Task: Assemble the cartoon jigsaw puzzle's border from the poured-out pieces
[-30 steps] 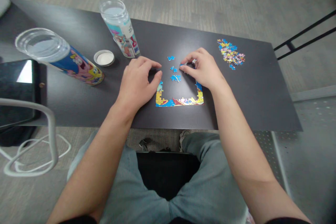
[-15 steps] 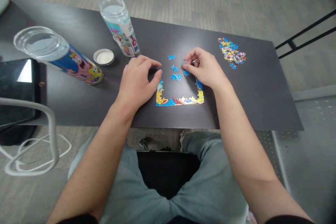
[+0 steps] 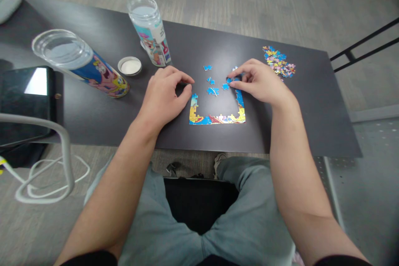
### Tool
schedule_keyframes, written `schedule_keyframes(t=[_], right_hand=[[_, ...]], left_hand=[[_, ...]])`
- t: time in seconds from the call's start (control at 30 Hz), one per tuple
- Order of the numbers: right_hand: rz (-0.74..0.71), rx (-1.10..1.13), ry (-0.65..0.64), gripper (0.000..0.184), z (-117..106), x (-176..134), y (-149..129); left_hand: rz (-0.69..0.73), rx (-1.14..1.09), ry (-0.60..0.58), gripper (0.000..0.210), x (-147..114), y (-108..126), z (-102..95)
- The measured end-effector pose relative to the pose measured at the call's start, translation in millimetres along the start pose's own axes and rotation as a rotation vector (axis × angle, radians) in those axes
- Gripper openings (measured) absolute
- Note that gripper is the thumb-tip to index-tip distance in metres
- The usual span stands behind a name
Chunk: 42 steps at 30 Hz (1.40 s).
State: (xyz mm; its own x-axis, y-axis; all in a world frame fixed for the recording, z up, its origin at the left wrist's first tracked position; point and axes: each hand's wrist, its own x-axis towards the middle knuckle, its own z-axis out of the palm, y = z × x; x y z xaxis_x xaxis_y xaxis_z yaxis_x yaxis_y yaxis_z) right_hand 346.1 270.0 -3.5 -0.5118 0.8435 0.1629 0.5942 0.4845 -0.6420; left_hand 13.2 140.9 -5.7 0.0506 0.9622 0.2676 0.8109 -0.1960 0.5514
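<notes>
My left hand (image 3: 168, 96) rests on the table, its thumb and index finger apart, beside the left side of a partly joined jigsaw puzzle border (image 3: 217, 120). My right hand (image 3: 260, 81) is over the border's right side, thumb and index fingertips closed on a small blue puzzle piece (image 3: 229, 80). Another loose blue piece (image 3: 225, 87) lies just below those fingertips. Several more blue pieces stand in a rough column inside the frame, among them a piece with a pale stripe (image 3: 213, 91). Part of the border's right side is hidden under my right hand.
A heap of mixed puzzle pieces (image 3: 279, 62) lies at the right. On the left stand two clear-topped printed jars, a blue one (image 3: 102, 72) and a lighter one (image 3: 152, 37), near a round lid (image 3: 130, 66). A black tablet (image 3: 25, 104) and white cable stand (image 3: 67, 153) are far left.
My right hand has shifted to the right, onto the border's right side, uncovering a loose blue piece. My left hand stays put. The whole view has drifted slightly.
</notes>
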Motion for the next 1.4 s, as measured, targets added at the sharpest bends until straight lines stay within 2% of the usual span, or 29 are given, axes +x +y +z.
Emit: schedule_keyframes(t=[0.3, 0.47, 0.63, 0.9, 1.03, 1.17, 1.3, 1.4], right_hand=[[0.078, 0.027, -0.036, 0.025, -1, -2, -5], [0.068, 0.007, 0.026, 0.031, 0, -2, -5], [0.055, 0.015, 0.036, 0.033, 0, -2, -5], [0.108, 0.156, -0.036, 0.039, 5, -4, -6], [0.079, 0.182, -0.029, 0.030, 6, -4, -22], [0.045, 0.187, -0.035, 0.021, 11, -3, -54], [0.010, 0.250, -0.080, 0.018, 31, 1, -84], [0.010, 0.284, -0.105, 0.015, 50, 6, -93]], left_hand=[[-0.005, -0.003, 0.003, 0.022, -1, 0, 0.2], [-0.011, 0.009, -0.002, 0.022, -1, 3, -1.4], [-0.007, 0.003, -0.003, 0.021, -1, 3, -2.3], [-0.008, -0.010, -0.002, 0.021, -1, 4, -2.0], [-0.010, -0.027, -0.006, 0.020, -1, 5, -3.4], [-0.005, -0.064, -0.019, 0.022, 0, 3, -7.1], [-0.003, -0.103, -0.050, 0.029, -1, -2, -12.0], [0.027, -0.124, -0.082, 0.035, -3, -5, -14.1]])
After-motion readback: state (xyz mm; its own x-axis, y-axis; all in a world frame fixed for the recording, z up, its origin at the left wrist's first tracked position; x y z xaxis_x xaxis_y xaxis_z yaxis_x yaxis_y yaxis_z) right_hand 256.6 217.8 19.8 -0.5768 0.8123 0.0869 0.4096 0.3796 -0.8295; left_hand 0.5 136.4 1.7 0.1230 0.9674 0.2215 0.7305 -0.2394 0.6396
